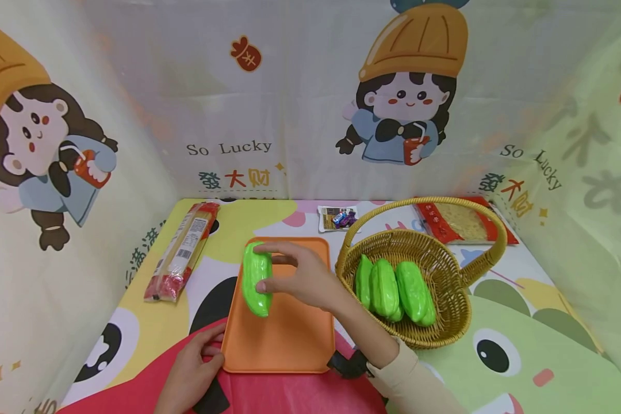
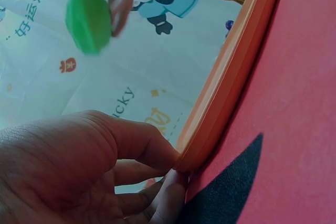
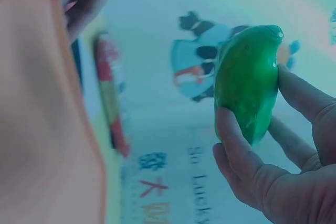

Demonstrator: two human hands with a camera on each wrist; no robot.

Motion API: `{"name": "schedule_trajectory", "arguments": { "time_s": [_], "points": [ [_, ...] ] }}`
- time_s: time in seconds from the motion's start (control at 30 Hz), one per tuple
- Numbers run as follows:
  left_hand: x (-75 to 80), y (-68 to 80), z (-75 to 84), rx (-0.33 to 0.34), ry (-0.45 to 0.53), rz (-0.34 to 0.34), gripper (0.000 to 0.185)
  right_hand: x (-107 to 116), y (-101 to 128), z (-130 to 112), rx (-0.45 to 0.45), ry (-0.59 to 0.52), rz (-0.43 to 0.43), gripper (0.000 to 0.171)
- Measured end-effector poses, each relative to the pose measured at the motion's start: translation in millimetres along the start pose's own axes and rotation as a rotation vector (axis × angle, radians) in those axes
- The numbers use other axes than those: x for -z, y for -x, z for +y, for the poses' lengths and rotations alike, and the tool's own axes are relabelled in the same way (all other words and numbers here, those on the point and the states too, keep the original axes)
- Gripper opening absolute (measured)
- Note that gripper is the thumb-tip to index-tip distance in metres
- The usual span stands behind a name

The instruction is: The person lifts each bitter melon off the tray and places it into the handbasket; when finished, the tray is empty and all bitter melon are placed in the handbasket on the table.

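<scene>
My right hand (image 1: 305, 277) holds a glossy green ridged fruit (image 1: 257, 282), like a star fruit, between thumb and fingers above the left part of an orange tray (image 1: 300, 339). The right wrist view shows the same fruit (image 3: 247, 82) upright in the fingertips. At the tray's near left edge, my left hand (image 1: 194, 368) pinches the rim (image 2: 210, 114), thumb on one side and fingers on the other. Right of the tray stands a wicker basket (image 1: 452, 307) with a tall handle, holding several more green fruits (image 1: 384, 287). My right forearm passes in front of the basket's near left side.
A long red-ended package (image 1: 182, 253) lies left of the tray. Behind the tray is a small packet (image 1: 336, 219); a red bag (image 1: 460, 221) lies behind the basket. Printed cloth walls (image 1: 310, 115) enclose the table. A black object (image 1: 349, 363) sits at the tray's near right corner.
</scene>
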State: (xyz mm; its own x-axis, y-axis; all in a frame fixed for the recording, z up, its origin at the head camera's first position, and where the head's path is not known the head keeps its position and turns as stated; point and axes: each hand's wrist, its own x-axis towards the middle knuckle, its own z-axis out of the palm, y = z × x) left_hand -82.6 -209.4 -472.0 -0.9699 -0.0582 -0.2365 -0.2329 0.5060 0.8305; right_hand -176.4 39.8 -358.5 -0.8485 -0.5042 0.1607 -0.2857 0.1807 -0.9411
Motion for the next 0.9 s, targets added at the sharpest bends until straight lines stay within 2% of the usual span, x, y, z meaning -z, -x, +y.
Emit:
{"name": "schedule_trajectory", "arguments": {
  "time_s": [0.2,0.33,0.67,0.77,0.9],
  "points": [
    [0.2,0.4,0.2,-0.007,-0.005,-0.005,0.052,29.9,42.5,-20.4,-0.033,-0.027,-0.015,0.057],
    [0.3,0.2,-0.5,-0.003,0.0,-0.009,0.053,54.7,70.1,-23.6,-0.066,-0.007,0.03,0.057],
    [2.0,-0.1,-1.1,0.008,-0.029,-0.009,0.053,117.3,128.2,-14.9,-0.141,0.219,0.158,0.056],
    [1.4,-0.6,-1.2,0.01,-0.039,-0.007,0.053,136.3,139.9,-10.6,-0.155,0.307,0.193,0.056],
    [0.4,-1.8,-1.6,0.009,-0.049,-0.009,0.053,156.2,149.5,-2.4,-0.179,0.366,0.217,0.057]
  ]
}}
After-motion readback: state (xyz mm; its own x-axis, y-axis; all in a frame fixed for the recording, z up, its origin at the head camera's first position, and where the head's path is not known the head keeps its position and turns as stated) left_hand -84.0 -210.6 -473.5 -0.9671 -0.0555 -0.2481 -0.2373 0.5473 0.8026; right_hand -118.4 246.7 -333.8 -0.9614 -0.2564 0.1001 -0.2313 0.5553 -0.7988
